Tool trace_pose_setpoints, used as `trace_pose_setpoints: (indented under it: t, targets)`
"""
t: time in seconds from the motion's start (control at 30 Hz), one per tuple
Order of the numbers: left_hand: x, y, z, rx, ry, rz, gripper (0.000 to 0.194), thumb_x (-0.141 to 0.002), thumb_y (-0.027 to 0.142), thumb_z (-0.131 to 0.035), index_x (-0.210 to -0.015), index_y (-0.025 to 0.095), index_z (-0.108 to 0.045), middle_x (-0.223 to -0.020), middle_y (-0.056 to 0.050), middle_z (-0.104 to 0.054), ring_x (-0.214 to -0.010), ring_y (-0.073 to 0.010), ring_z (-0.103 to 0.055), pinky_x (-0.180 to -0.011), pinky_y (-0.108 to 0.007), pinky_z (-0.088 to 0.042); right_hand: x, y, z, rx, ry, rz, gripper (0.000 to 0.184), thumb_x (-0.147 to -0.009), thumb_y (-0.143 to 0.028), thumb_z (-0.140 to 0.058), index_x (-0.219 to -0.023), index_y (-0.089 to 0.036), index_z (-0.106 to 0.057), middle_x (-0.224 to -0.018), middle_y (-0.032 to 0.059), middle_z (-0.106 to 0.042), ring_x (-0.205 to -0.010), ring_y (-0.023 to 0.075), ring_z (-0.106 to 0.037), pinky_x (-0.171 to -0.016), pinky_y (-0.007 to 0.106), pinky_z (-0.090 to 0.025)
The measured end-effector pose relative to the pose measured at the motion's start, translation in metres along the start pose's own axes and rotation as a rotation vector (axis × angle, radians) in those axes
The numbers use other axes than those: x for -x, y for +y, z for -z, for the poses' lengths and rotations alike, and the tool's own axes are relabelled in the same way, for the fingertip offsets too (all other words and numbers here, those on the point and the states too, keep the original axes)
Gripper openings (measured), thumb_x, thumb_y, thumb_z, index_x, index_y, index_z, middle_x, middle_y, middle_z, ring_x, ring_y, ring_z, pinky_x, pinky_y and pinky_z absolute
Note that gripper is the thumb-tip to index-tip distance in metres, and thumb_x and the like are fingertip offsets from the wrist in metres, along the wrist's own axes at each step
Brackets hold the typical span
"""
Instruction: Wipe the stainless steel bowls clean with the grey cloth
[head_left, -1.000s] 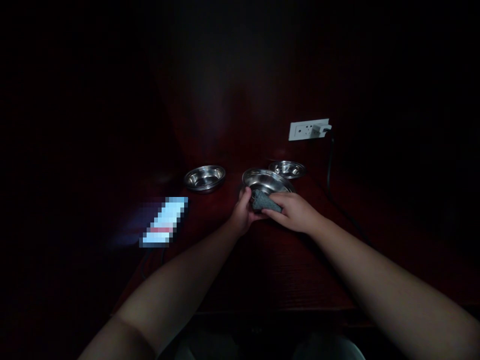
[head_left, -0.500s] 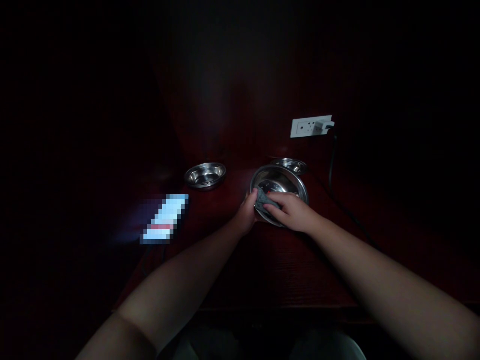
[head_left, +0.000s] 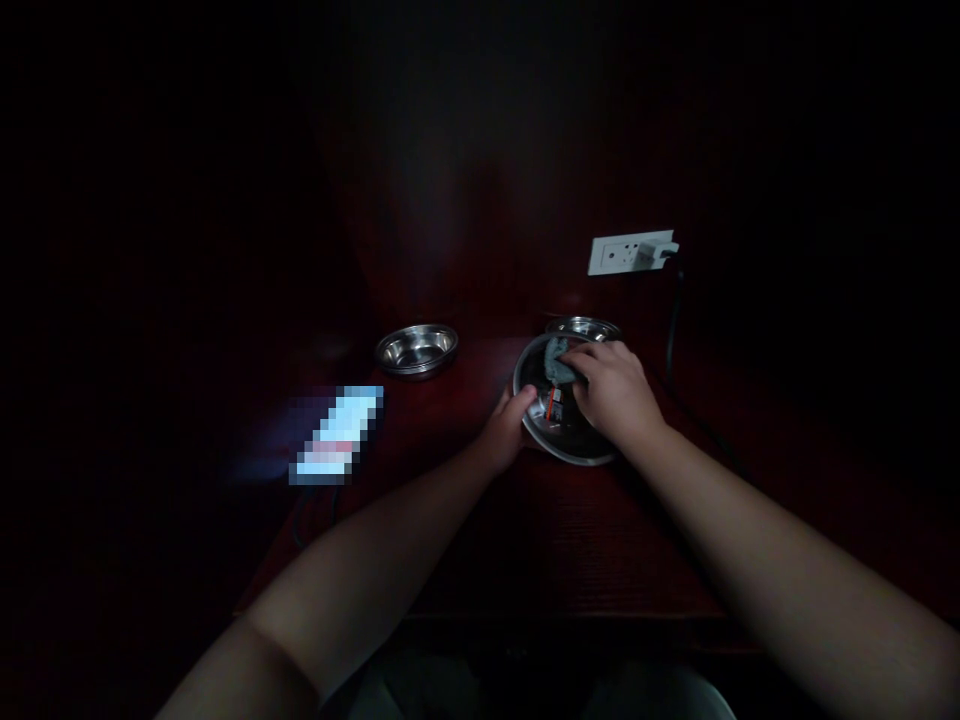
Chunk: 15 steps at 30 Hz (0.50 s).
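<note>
A shiny metal bowl [head_left: 577, 445] is tilted toward me above the dark red table, with a small orange, white and black label on its inner surface. My left hand [head_left: 511, 425] grips its left rim, thumb over the edge and the other fingers hidden beneath. In my right hand [head_left: 611, 385] is a bunched grey-green cloth [head_left: 556, 362], pressed against the upper inside of the bowl. The fingers of that hand are bent over the cloth.
Another metal bowl [head_left: 417, 350] stands to the left, and a further one [head_left: 585, 327] sits partly hidden behind the held bowl. A lit, pixelated screen [head_left: 337, 435] lies at left. A wall socket [head_left: 631, 253] holds a plug, its dark cable [head_left: 673, 330] hanging at right.
My right hand has moved the cloth from the bowl's near-left rim up to its far inner side. The bowl has shifted slightly right, and the label inside it shows more.
</note>
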<state>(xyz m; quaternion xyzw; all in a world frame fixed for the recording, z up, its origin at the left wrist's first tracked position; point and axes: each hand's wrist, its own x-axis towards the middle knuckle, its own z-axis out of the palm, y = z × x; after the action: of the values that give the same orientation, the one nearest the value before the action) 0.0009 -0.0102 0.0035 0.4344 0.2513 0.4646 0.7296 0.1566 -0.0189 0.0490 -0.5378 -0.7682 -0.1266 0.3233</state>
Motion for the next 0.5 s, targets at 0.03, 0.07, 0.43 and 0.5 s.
trace_pose_setpoints:
  t: [0.03, 0.07, 0.43, 0.5]
  targets:
    - [0.0, -0.0006, 0.0002, -0.008, 0.007, -0.021, 0.058, -0.074, 0.045, -0.056, -0.125, 0.02, -0.045, -0.113, -0.011, -0.061, -0.099, -0.0279, -0.059, -0.084, -0.046, -0.047, -0.0009, 0.0, 0.0015, 0.047, 0.006, -0.029, 0.035, -0.074, -0.011, -0.048, -0.104, -0.02, -0.064, -0.102, 0.0122, -0.059, -0.099, 0.031, -0.043, -0.083, 0.047, -0.035]
    - [-0.0001, -0.0012, 0.0002, -0.012, 0.015, -0.049, 0.057, -0.074, 0.044, -0.056, -0.124, 0.02, -0.045, -0.115, -0.01, -0.06, -0.101, -0.0273, -0.058, -0.087, -0.045, -0.045, -0.0017, -0.0004, 0.0028, 0.096, 0.008, -0.059, 0.033, -0.075, -0.012, -0.048, -0.102, -0.02, -0.066, -0.099, 0.0123, -0.059, -0.096, 0.0307, -0.042, -0.081, 0.046, -0.035]
    - [0.0016, 0.0046, -0.0054, -0.066, 0.153, -0.259, 0.044, -0.077, 0.035, -0.055, -0.119, 0.024, -0.047, -0.115, -0.004, -0.059, -0.11, -0.0226, -0.053, -0.096, -0.038, -0.039, -0.0006, -0.0061, 0.0048, 0.286, -0.271, -0.064, 0.027, -0.073, -0.016, -0.051, -0.092, -0.019, -0.07, -0.088, 0.0105, -0.06, -0.085, 0.0244, -0.049, -0.071, 0.034, -0.035]
    - [0.0, 0.0045, -0.0049, -0.1, 0.198, -0.295, 0.041, -0.078, 0.035, -0.054, -0.117, 0.024, -0.048, -0.114, -0.004, -0.059, -0.109, -0.0215, -0.053, -0.095, -0.037, -0.039, 0.001, -0.0058, 0.0039, 0.206, -0.346, 0.008, 0.027, -0.072, -0.015, -0.052, -0.093, -0.019, -0.069, -0.087, 0.0088, -0.06, -0.083, 0.0217, -0.053, -0.071, 0.031, -0.037]
